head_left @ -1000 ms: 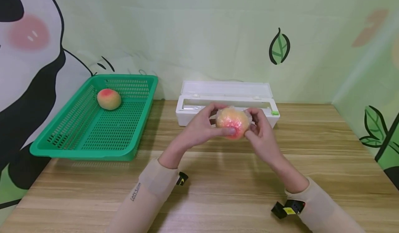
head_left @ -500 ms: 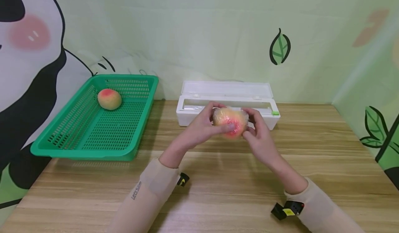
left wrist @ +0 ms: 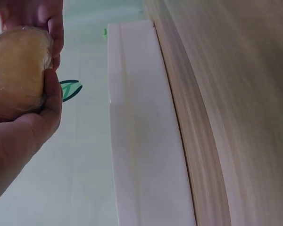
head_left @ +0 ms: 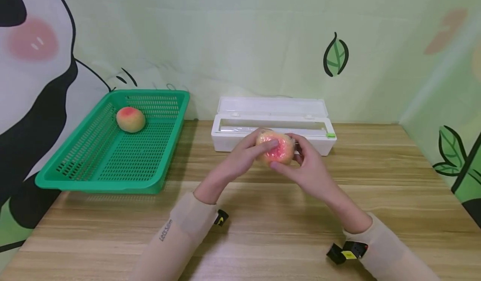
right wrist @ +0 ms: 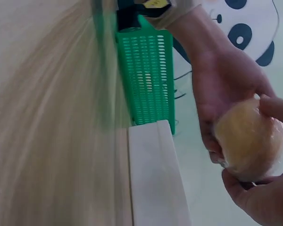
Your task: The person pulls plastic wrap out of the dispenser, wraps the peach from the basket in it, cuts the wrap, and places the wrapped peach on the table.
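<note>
Held up in front of the white box is a peach (head_left: 282, 150) covered in shiny clear plastic film. My left hand (head_left: 242, 159) grips it from the left, with the thumb lying across its pink face. From the right, my right hand (head_left: 315, 173) holds it too, thumb at the lower edge and fingers behind. Both wrist views show the wrapped peach (left wrist: 18, 70) between the two hands, its film bunched a little at the edge. An unheld peach (head_left: 130, 119) lies in the green basket (head_left: 159, 187) on the left.
Behind the hands stands the white cling film box (head_left: 225, 141), its lid (head_left: 272, 107) raised and a roll inside. A small green piece (head_left: 330, 135) sits on its right end. The wooden table (head_left: 263, 239) stretches forward, and a printed cloth backdrop (head_left: 244, 43) hangs behind.
The wrapped peach has turned in the hands, showing more of its pink side. The left thumb has shifted up, and the right thumb has moved left under the peach.
</note>
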Demonstrator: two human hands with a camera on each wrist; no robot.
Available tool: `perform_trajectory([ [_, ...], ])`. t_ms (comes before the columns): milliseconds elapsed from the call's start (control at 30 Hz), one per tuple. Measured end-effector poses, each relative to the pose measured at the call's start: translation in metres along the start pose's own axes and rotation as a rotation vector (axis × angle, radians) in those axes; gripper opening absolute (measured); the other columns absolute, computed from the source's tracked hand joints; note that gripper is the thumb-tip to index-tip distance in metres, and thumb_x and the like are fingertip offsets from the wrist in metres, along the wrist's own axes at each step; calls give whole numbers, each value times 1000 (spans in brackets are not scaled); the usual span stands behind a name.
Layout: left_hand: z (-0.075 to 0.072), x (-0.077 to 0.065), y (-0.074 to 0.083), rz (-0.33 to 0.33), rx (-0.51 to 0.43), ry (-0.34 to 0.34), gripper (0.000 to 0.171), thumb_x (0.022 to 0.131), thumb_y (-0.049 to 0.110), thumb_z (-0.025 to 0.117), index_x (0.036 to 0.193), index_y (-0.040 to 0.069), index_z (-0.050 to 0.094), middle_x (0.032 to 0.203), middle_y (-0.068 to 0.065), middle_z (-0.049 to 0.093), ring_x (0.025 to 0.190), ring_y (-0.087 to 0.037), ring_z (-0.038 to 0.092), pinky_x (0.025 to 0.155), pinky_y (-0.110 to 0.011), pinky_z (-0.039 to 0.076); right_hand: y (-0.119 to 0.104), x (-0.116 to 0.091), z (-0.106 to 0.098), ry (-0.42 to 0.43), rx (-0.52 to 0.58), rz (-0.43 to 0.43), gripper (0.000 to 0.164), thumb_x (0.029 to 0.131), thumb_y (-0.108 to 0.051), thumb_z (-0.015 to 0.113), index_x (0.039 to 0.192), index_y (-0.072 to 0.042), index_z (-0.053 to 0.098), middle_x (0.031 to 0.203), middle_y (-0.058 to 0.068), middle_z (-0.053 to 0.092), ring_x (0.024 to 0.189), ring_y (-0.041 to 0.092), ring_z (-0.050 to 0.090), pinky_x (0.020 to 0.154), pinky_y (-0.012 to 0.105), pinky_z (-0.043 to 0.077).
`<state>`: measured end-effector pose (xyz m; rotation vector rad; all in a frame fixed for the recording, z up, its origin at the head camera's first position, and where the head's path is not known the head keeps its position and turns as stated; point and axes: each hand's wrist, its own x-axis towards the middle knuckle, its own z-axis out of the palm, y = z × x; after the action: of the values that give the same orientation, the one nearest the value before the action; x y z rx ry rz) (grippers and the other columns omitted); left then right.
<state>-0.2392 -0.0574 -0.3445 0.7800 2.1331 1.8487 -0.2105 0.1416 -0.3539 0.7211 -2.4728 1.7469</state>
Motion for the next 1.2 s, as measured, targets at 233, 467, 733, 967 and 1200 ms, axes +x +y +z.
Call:
perform_trajectory([
  [233,6,0,1,17,1,14,36,99,34,51,124,8,56,112,-4,58,98,-15,54,85,-30,45,-6,-1,-7,-8,-12,33,74,82,-27,82,140,-4,43,128,2,50,113,19,52,95,26,43],
  [467,5,-1,6,-44,-8,5,44,101,39,51,132,8,49,116,-6,57,99,-17,55,84,-32,47,-7,-1,-11,8,14,44,68,85,-24,80,140,-5,44,127,4,49,111,21,51,94,29,45],
  [733,-5,-3,11,-16,39,99,67,90,55,65,146,27,41,134,-5,44,118,-24,52,86,-33,49,-8,-1,-15,67,113,102,72,90,-20,74,146,-3,32,128,12,47,111,26,53,89,27,48],
  [967,-12,-1,10,139,12,-26,72,83,3,78,146,16,46,133,0,48,113,-25,53,88,-33,49,-13,-4,-21,94,127,124,62,98,-30,62,144,-6,28,130,13,51,112,23,54,90,28,46],
  [1200,-10,1,3,174,65,14,71,81,7,81,144,16,50,131,5,53,109,-23,56,84,-32,51,-16,-6,-23,35,131,80,45,105,-34,46,134,1,43,108,15,57,94,14,57,89,30,47],
])
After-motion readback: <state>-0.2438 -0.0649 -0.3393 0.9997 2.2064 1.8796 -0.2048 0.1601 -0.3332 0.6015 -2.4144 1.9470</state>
